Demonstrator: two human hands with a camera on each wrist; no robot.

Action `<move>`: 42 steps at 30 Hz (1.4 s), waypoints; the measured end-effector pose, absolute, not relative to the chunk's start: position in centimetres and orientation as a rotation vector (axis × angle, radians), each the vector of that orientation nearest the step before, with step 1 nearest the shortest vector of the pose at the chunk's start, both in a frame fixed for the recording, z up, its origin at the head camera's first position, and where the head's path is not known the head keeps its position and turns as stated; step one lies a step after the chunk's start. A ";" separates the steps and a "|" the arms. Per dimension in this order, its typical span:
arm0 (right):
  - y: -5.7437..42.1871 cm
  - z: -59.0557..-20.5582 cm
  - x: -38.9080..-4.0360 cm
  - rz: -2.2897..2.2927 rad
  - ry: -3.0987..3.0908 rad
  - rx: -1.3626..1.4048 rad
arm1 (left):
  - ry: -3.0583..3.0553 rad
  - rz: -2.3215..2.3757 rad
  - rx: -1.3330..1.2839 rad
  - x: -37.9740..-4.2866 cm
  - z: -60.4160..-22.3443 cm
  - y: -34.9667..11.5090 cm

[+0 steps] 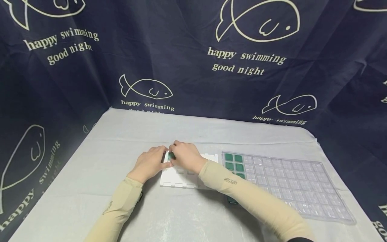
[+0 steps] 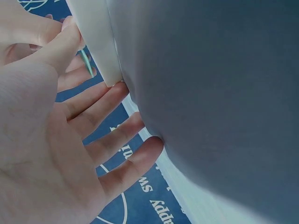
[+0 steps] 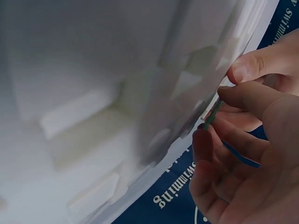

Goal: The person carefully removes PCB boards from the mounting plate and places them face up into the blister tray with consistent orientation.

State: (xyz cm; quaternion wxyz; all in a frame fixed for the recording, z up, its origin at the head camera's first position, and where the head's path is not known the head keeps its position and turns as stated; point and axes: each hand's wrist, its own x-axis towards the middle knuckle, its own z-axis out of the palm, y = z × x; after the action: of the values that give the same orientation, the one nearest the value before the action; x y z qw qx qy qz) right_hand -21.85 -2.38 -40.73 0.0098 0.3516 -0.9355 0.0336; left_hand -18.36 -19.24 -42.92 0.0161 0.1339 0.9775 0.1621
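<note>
A small green square board (image 3: pixel 213 115), seen edge-on in the right wrist view, is pinched between the thumb and fingers of my right hand (image 1: pixel 187 156). It is over the far left corner of a white slotted tray (image 1: pixel 175 179), and the fingers partly cover it in the head view. My left hand (image 1: pixel 149 164) lies along the tray's left side. Its thumb touches the tray, and its other fingers (image 2: pixel 135 161) extend fairly straight, the tips against the tray edge and the white tabletop.
To the right lies a clear compartment tray (image 1: pixel 290 181), with several green boards (image 1: pixel 229 157) in its left columns. My right forearm crosses its near left part. Another dark green piece (image 1: pixel 232 200) shows beside that forearm. A dark blue printed curtain (image 1: pixel 187 67) hangs behind the table.
</note>
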 end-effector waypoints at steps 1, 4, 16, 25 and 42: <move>-2.3 -40.7 -21.7 0.104 -2.920 1.095 | 3.038 0.506 0.417 -18.4 -42.9 -19.2; -2.1 -40.6 -21.5 0.101 -2.926 1.089 | 3.026 0.516 0.407 -18.4 -42.9 -19.2; -1.1 -39.8 -20.4 0.147 -2.919 1.041 | 3.008 0.511 0.386 -18.5 -43.0 -19.2; -0.3 -39.6 -19.5 0.147 -2.902 1.008 | 3.011 0.523 0.368 -18.6 -43.1 -19.2; 1.1 -39.5 -18.1 0.183 -2.889 0.916 | 3.005 0.519 0.355 -18.5 -43.0 -19.1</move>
State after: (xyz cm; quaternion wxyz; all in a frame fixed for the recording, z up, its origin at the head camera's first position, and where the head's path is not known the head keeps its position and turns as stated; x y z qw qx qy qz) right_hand -18.05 1.11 -39.45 0.0527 0.3013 -0.9501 0.0603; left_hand -18.54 -19.07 -43.03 0.0358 0.1156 0.9782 0.1690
